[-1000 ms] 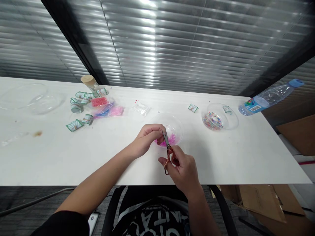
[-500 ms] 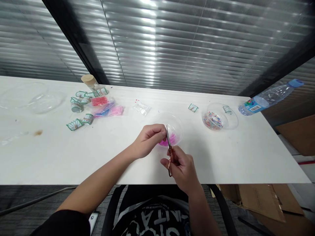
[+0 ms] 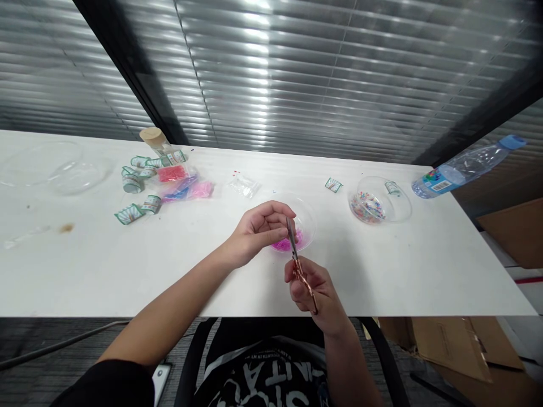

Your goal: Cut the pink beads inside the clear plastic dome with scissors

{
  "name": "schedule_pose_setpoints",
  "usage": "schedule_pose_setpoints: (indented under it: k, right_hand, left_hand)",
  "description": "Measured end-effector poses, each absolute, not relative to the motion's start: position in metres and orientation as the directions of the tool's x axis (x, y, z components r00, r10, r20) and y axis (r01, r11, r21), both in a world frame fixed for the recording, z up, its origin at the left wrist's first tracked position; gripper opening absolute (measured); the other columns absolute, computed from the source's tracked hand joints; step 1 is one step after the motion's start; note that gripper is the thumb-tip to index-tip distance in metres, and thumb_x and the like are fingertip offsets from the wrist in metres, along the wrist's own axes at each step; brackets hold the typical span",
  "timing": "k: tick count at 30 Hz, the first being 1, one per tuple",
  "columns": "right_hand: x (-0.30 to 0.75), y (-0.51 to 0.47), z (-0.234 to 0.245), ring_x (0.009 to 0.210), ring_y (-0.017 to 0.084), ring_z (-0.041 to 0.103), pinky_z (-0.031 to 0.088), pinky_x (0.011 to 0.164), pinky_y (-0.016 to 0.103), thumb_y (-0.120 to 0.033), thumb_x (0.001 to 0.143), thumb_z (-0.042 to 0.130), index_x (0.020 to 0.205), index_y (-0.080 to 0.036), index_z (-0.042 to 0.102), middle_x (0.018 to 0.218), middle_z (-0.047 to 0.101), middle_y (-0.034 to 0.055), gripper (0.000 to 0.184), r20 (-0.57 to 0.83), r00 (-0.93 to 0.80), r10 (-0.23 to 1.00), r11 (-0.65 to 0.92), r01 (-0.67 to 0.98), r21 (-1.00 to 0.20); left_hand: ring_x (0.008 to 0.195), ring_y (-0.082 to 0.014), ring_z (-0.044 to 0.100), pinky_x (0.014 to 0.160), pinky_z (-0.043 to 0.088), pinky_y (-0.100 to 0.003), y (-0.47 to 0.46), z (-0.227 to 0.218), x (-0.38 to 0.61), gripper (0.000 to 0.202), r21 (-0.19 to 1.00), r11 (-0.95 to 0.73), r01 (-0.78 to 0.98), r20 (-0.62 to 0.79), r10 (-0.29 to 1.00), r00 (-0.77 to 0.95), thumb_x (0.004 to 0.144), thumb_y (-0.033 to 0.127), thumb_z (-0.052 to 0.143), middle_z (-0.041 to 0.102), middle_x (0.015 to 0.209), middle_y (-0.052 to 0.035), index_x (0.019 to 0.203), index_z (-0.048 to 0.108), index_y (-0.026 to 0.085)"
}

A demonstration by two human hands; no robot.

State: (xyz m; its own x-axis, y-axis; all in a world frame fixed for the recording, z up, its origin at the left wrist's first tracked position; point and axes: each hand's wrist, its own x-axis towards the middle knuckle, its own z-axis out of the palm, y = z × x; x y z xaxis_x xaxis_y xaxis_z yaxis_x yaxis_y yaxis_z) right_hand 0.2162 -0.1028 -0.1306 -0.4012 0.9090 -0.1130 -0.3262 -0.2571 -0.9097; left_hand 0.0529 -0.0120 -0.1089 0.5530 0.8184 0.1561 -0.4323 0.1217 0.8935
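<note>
My right hand (image 3: 316, 285) grips a pair of scissors (image 3: 298, 265) with copper-coloured handles, their blades together and pointing up and away. My left hand (image 3: 261, 232) is beside the blade tips, fingers loosely bent and parted from the thumb. Nothing shows plainly in it, though the blades partly cover its fingertips. Below and behind the hands stands a clear round dish (image 3: 313, 217). It holds thin bright pink pieces (image 3: 282, 245), partly covered by my left hand and the scissors.
A clear dish of multicoloured beads (image 3: 367, 206) and a water bottle (image 3: 460, 169) stand to the right. On the left lie several green-white packets (image 3: 129, 215), bags of coloured pieces (image 3: 186, 186) and a cork-topped jar (image 3: 153, 138). A small clear bag (image 3: 244, 186) lies at mid-table.
The fingers of my left hand have loosened from a pinch and spread apart. My right hand has turned slightly, so the scissors' handles now swing to the right; the blades stay near the left hand.
</note>
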Motion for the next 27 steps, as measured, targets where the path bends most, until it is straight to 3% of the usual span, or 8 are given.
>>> schedule_pose_setpoints:
  k: [22, 27]
  right_hand:
    - [0.2183, -0.1051, -0.1359, 0.045, 0.004, 0.015, 0.011, 0.041, 0.02, -0.061, 0.076, 0.069, 0.08, -0.018, 0.051, 0.055, 0.029, -0.0086, 0.047, -0.105, -0.41, 0.906, -0.257, -0.336, -0.906]
    - [0.2176, -0.1049, -0.1361, 0.045, 0.003, 0.015, 0.012, 0.041, 0.019, -0.057, 0.078, 0.07, 0.081, -0.018, 0.052, 0.055, 0.028, -0.0088, 0.043, -0.097, -0.41, 0.907, -0.259, -0.362, -0.896]
  left_hand:
    - [0.081, -0.0135, 0.068, 0.079, 0.055, -0.028, -0.0133, -0.1059, 0.0569, 0.025, 0.859, 0.167, -0.485, 0.143, 0.829, 0.54, 0.08, 0.012, 0.07, 0.067, 0.083, -0.0018, 0.102, 0.06, 0.016]
    - [0.084, -0.0126, 0.068, 0.079, 0.054, -0.025, -0.0128, -0.1087, 0.0557, 0.023, 0.863, 0.144, -0.484, 0.167, 0.823, 0.542, 0.081, 0.011, 0.069, 0.067, 0.085, -0.0014, 0.102, 0.061, 0.017]
